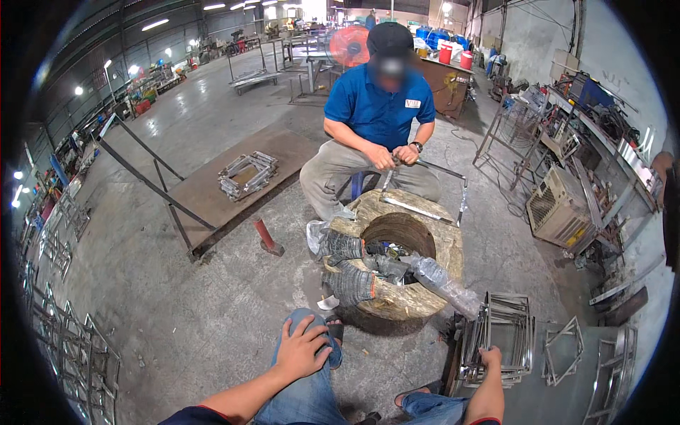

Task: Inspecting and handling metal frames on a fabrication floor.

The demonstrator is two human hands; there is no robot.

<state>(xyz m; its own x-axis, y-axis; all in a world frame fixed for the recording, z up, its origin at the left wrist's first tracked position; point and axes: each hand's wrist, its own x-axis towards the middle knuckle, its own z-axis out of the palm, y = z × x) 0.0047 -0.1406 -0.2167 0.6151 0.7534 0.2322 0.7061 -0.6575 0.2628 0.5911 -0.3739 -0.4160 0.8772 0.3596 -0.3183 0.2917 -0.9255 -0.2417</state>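
Note:
My left hand [303, 348] lies flat on my jeans-covered knee, its fingers spread. Down at the right, my right hand [490, 357] is closed on the edge of a shiny metal frame [525, 333] in a stack of similar rectangular frames; the fingertips are partly hidden. In front of me stands a round wooden block [448, 258] with a hollow middle holding small scraps. Grey knitted gloves [348, 285] and a plastic-wrapped bundle [443, 280] rest on its rim. Across from me, a seated co-worker [379, 106] handles a thin metal frame [464, 191] with both hands.
A red-handled hammer [266, 237] stands on the floor at left. Beyond it, a flat cart [205, 184] carries more frames [248, 175]. Single frames [564, 348] lie right of my stack. Along the right wall are a cluttered rack and a beige vented box [563, 205].

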